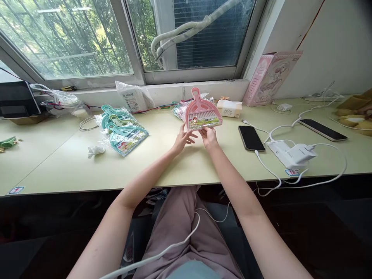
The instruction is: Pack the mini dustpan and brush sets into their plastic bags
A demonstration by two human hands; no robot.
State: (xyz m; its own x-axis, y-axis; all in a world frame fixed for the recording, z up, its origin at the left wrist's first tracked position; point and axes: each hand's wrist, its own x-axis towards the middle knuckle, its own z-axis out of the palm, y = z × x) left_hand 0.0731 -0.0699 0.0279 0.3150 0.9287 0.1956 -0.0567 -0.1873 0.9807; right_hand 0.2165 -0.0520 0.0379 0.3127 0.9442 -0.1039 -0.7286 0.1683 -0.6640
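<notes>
Beneath a barred window ran a pale green desk (58, 162), and at its middle one pink mini dustpan-and-brush set (201, 110) stood tilted up off the surface, handle pointing toward the sill. Its lower edge, with a green printed label too small to read, was pinched by the right hand (209, 136), fingers closed on the card. The left hand (182, 140) had fingers spread, tips just touching the set's lower left corner. One pile of teal sets in clear wrap (123, 130) lay to the left; how many it held could not be told. More pink packets (179, 110) lay behind the held set. Two dark phones (251, 138) (322, 129) lay to the right, near one white power strip (290, 154). One tissue pack (229, 108) read "Face". One pink box (270, 77) leaned against the wall.
</notes>
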